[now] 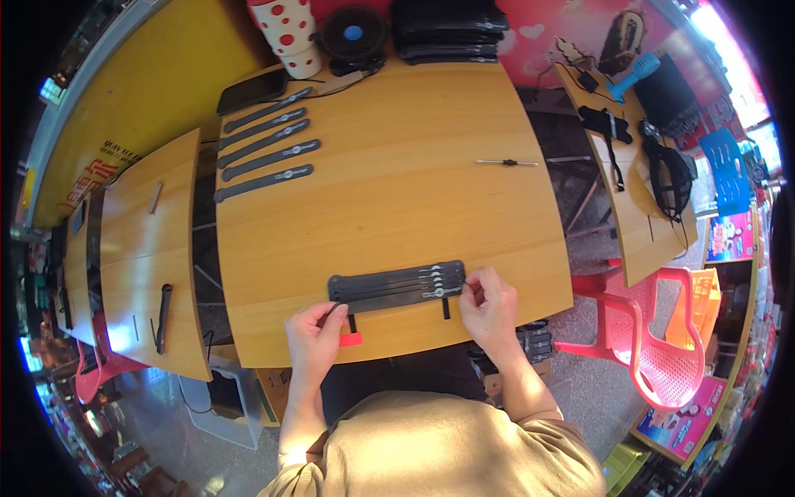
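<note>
Several flat black straps (389, 280) lie fanned and overlapping near the front edge of the wooden table (373, 207), each with a small white print toward its right end. My left hand (315, 333) pinches the left end of the nearest strap. At the opposite end, my right hand (489, 308) is closed with thumb and fingers on the strap's tip. Two narrow black strips stick out below the straps. A small red piece (351, 340) lies beside my left fingers at the table edge.
More black straps (267, 166) lie in a row at the back left, near a dark phone-like slab (252, 89). Behind are a dotted cup (288, 37), a small fan (354, 35) and stacked black packs (447, 31). A thin screwdriver-like tool (507, 162) lies right; a pink chair (638, 331) stands beyond.
</note>
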Action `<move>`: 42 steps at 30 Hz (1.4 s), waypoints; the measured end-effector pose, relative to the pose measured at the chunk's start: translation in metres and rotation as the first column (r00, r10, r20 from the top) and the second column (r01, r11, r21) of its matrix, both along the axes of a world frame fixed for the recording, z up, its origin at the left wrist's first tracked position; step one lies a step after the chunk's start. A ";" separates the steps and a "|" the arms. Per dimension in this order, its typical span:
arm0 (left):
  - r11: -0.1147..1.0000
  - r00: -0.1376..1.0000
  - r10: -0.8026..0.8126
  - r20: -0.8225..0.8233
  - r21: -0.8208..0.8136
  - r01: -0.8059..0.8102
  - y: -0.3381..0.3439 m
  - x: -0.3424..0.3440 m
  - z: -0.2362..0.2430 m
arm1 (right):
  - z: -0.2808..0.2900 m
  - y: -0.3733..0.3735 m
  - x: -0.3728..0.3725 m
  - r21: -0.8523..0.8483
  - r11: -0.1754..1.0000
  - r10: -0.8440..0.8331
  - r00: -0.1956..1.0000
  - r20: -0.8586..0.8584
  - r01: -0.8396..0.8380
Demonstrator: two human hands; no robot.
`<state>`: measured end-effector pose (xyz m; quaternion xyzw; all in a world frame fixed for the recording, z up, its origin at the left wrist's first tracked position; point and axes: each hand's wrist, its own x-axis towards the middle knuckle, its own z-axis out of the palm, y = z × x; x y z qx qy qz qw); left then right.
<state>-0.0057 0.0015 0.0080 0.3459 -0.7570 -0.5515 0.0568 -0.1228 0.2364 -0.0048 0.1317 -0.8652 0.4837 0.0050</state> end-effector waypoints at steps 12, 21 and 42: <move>0.974 0.993 -0.077 -0.085 -0.217 0.057 0.002 -0.001 0.001 | 0.003 0.000 0.000 0.082 0.997 -0.002 0.999 -0.032 0.004; 0.941 0.995 -0.093 -0.035 -0.330 0.076 -0.007 0.002 0.006 | 0.004 -0.002 0.000 0.116 0.993 0.007 0.998 -0.060 0.000; 0.923 0.994 -0.098 -0.039 -0.378 0.077 -0.007 0.002 -0.003 | 0.000 -0.002 0.001 0.140 0.990 -0.007 0.995 -0.095 0.021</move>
